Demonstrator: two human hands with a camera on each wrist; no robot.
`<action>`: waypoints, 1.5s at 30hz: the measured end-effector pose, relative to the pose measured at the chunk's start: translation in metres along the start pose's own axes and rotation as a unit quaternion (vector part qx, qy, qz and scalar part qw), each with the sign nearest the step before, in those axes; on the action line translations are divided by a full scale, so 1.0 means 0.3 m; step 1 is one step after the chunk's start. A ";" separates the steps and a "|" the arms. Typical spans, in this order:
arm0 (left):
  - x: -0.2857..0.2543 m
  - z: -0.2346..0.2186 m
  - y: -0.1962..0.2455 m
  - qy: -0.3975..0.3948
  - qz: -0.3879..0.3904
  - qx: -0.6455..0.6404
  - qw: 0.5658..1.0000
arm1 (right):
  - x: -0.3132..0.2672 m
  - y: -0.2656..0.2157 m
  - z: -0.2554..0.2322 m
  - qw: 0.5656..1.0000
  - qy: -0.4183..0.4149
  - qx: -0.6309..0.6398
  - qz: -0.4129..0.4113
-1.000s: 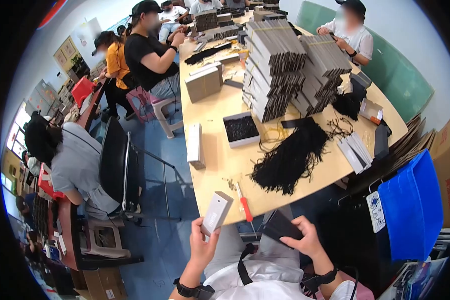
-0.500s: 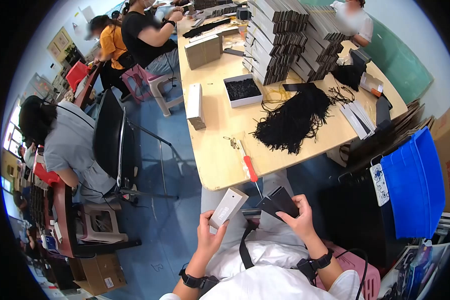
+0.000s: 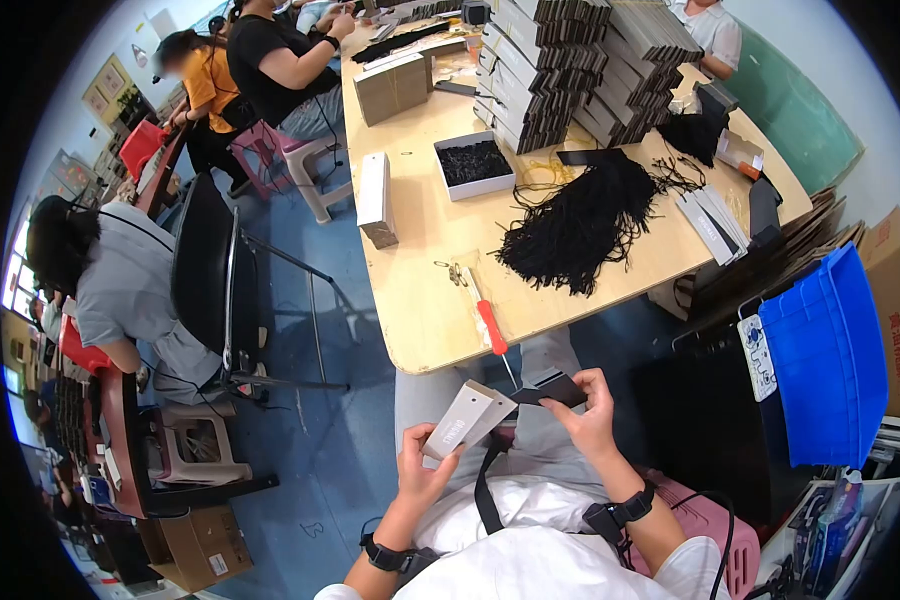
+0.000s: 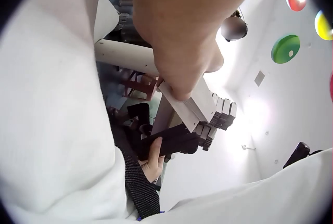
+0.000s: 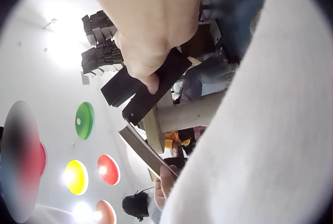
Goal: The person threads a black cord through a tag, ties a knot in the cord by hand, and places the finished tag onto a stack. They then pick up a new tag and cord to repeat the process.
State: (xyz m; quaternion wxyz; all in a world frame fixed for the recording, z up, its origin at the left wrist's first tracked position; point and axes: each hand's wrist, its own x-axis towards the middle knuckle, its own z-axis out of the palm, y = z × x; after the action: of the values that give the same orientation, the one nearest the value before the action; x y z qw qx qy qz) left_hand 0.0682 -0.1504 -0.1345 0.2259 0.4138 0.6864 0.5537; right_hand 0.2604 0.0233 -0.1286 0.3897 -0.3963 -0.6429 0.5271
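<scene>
My left hand (image 3: 427,468) grips a bundle of pale grey hang tags (image 3: 460,418), printed with light lettering and holed near one end. The bundle is parted lengthwise into two sections. Black tags (image 3: 550,388) sit between the thumb and fingers of my right hand (image 3: 592,420), spread into two layers; a small hole shows in one black tag (image 5: 132,114) in the right wrist view. Both bundles are over my lap, their ends close together. Just beyond them, a red-handled tool (image 3: 490,328) lies across the table's front edge, its thin metal shaft overhanging.
On the table (image 3: 420,320) are black cords (image 3: 580,225), a white box of black bits (image 3: 475,165), an upright pale tag bundle (image 3: 375,200) and tall tag stacks (image 3: 540,80). A blue bin (image 3: 830,370) stands right; a black chair (image 3: 210,280) and seated people are left.
The pale bundle has parted into two sections and moved closer to the black tags. The black tags have shifted slightly up in my right hand. The head view has tilted down.
</scene>
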 end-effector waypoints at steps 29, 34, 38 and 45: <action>0.041 0.048 -0.002 0.005 0.106 0.166 0.980 | 0.097 0.001 0.008 0.995 0.060 0.080 0.023; 0.074 0.049 0.045 0.016 0.060 0.097 0.993 | 0.063 -0.053 -0.055 0.989 0.039 0.138 0.031; 0.119 0.059 0.035 0.016 0.025 0.062 0.998 | 0.022 -0.038 -0.088 0.998 -0.036 0.044 0.030; 0.133 0.068 -0.012 0.035 0.016 0.033 0.999 | 0.036 -0.043 -0.043 0.996 -0.084 -0.029 -0.010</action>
State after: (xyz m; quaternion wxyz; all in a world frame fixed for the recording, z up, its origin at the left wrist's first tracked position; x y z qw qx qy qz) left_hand 0.0606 -0.1062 -0.1379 0.1792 0.4124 0.7053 0.5481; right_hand 0.2668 0.0364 -0.1131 0.3273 -0.3554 -0.6923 0.5359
